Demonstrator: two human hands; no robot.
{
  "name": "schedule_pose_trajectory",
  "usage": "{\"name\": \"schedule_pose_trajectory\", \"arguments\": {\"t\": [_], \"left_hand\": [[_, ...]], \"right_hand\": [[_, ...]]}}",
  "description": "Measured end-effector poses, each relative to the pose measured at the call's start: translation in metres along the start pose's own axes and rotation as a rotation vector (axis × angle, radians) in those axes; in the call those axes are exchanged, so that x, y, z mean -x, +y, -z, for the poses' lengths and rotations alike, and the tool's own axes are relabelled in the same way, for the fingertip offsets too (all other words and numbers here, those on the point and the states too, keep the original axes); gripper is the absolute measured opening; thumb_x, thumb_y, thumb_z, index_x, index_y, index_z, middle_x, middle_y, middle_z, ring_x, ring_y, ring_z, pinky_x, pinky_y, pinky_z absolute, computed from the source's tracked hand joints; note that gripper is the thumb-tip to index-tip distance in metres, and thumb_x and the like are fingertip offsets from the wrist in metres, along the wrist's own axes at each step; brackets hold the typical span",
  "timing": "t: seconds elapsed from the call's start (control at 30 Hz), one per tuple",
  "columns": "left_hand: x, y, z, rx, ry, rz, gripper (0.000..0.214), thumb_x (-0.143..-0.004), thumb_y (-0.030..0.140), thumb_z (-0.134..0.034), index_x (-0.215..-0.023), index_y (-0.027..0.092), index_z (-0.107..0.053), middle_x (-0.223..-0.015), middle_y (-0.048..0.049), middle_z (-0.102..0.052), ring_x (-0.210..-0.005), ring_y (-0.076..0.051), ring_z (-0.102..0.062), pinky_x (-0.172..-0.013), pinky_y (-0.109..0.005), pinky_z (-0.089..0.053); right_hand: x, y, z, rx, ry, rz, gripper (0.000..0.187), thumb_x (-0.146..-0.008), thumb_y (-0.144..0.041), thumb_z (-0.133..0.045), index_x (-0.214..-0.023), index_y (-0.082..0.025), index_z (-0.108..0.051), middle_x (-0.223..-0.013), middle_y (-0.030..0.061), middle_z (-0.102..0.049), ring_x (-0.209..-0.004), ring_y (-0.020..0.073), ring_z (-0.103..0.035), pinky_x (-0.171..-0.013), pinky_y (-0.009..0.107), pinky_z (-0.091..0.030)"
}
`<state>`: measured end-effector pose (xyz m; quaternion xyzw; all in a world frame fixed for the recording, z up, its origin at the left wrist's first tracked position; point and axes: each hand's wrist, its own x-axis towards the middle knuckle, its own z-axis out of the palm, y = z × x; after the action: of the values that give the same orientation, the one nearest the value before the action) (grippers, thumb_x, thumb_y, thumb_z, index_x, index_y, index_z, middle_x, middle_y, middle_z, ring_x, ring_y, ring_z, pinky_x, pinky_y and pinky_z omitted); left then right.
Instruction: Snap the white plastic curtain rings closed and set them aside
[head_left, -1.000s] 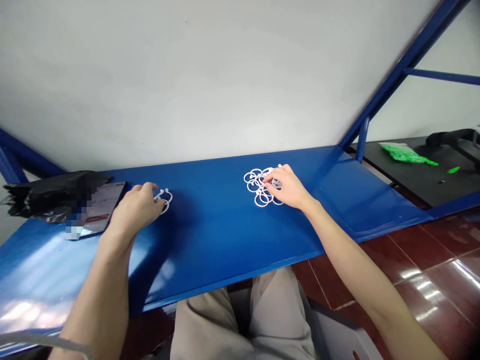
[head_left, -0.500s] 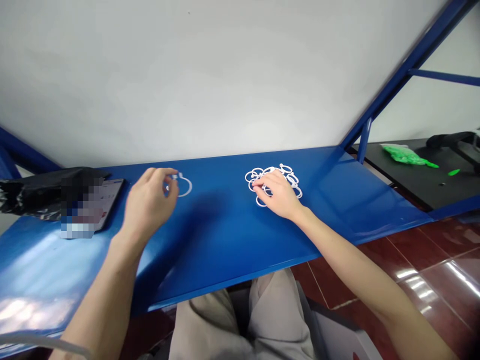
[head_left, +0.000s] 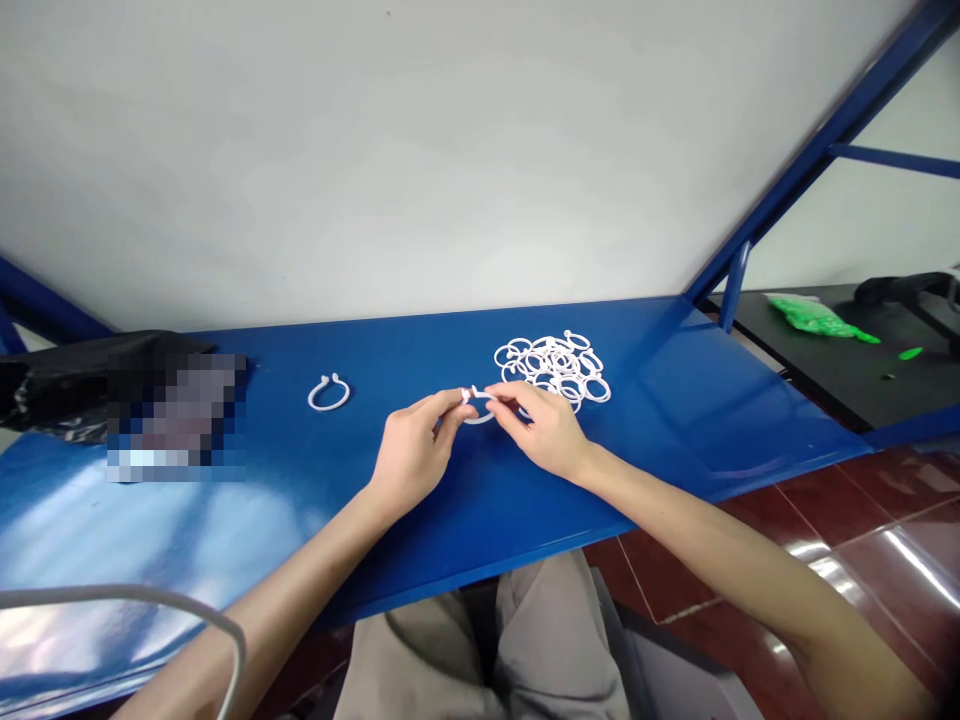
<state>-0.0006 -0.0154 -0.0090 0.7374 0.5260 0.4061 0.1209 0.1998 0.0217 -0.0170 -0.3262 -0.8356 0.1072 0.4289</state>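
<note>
Between my two hands is a white ring [head_left: 477,420], held just above the blue table [head_left: 420,345]. My left hand [head_left: 416,445] pinches its left side with thumb and fingers. On the other side my right hand [head_left: 544,425] grips the same ring, also in a pinch. Fingers partly hide its upper part. A second white ring [head_left: 328,406], with a gap and small knobs at its ends, lies alone to the left. Behind my right hand is a loose pile of several white rings [head_left: 555,356].
At the left end lie a black plastic bag [head_left: 75,370] and a blurred-out flat object [head_left: 180,405]. A grey cable [head_left: 135,592] crosses the lower left corner. Blue frame bars [head_left: 795,160] rise at the right, beyond which green pieces [head_left: 817,315] lie on a black table.
My left hand has let go of the ring at the left and moved right to the middle. From the pile, my right hand has come left with a ring, now held by both hands.
</note>
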Motion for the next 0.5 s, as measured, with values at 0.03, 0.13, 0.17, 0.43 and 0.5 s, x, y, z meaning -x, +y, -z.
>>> {"name": "schedule_pose_trajectory", "arguments": {"t": [0.03,0.13,0.17,0.43,0.5], "left_hand": [[0.000,0.001,0.000,0.039,-0.030,0.019,0.031,-0.103,0.045,-0.048,-0.101,0.025,-0.071,-0.073,0.0009,-0.074,-0.061,-0.015,-0.068,-0.062,-0.024,-0.050],[0.002,0.000,-0.001,0.086,-0.083,0.023,0.032,-0.104,0.042,-0.045,-0.095,0.025,-0.071,-0.062,0.0029,-0.066,-0.053,-0.013,-0.063,-0.058,-0.022,-0.047],[0.003,-0.001,-0.002,0.078,-0.089,0.014,0.032,-0.104,0.040,-0.044,-0.094,0.024,-0.070,-0.062,0.0027,-0.066,-0.053,-0.013,-0.063,-0.058,-0.022,-0.047],[0.007,-0.011,-0.006,-0.041,-0.166,-0.073,0.034,-0.105,0.039,-0.039,-0.088,0.024,-0.065,-0.074,-0.0012,-0.072,-0.064,-0.015,-0.068,-0.062,-0.024,-0.048],[0.001,-0.011,-0.002,-0.058,-0.186,-0.064,0.035,-0.104,0.044,-0.041,-0.095,0.024,-0.067,-0.086,-0.0035,-0.076,-0.075,-0.017,-0.071,-0.067,-0.025,-0.050]], "right_hand": [[0.000,-0.001,0.000,0.025,-0.002,0.043,0.020,-0.104,-0.027,-0.051,-0.116,-0.024,-0.067,-0.103,0.0053,-0.077,-0.088,0.0184,-0.074,-0.080,0.034,-0.062],[0.003,-0.001,-0.002,0.077,-0.034,0.158,0.025,-0.105,-0.021,-0.047,-0.120,-0.022,-0.067,-0.103,0.0077,-0.076,-0.092,0.0194,-0.073,-0.083,0.036,-0.062],[0.004,-0.001,-0.002,0.086,-0.047,0.185,0.026,-0.105,-0.020,-0.047,-0.120,-0.020,-0.067,-0.100,0.0083,-0.076,-0.090,0.0195,-0.073,-0.082,0.035,-0.062],[0.006,0.007,-0.003,0.128,-0.181,0.277,0.028,-0.106,-0.017,-0.043,-0.121,-0.019,-0.068,-0.095,0.0079,-0.075,-0.085,0.0198,-0.070,-0.075,0.034,-0.060],[0.002,0.010,0.000,0.153,-0.150,0.248,0.027,-0.105,-0.019,-0.046,-0.119,-0.021,-0.069,-0.097,0.0080,-0.074,-0.088,0.0204,-0.069,-0.079,0.035,-0.059]]}}
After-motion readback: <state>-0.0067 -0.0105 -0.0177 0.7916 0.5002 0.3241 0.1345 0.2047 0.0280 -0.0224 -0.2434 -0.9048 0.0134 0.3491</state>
